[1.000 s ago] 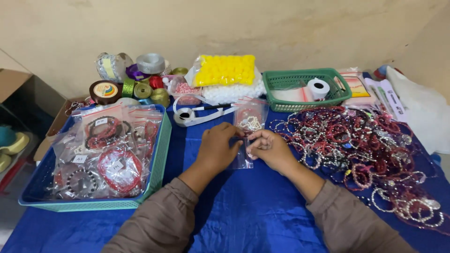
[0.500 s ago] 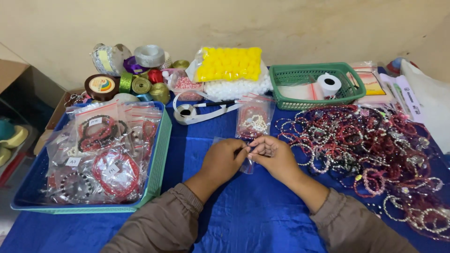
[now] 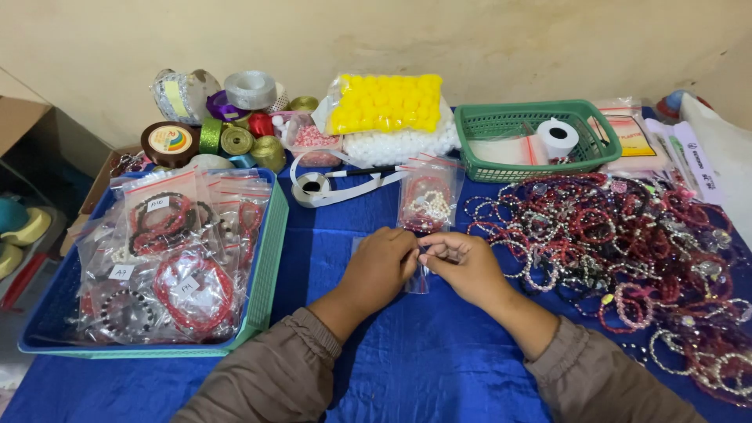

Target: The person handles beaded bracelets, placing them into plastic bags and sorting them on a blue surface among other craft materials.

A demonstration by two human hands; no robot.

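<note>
Both hands meet at table centre on the blue cloth [image 3: 407, 352]: left hand [image 3: 380, 270] and right hand [image 3: 466, 266] pinch a small clear zip bag [image 3: 417, 280] (contents hidden). Judged light, limp, slippery; best gripped at the top edge.

Both hands [image 3: 423, 266] slid nearer (small bag [image 3: 417, 276] too).

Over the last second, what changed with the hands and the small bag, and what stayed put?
Little changed: the left hand and right hand stay pinched together on the small clear bag, drifting slightly nearer the person. The tray of bagged bracelets, green basket and loose bracelet pile stayed put.
</note>
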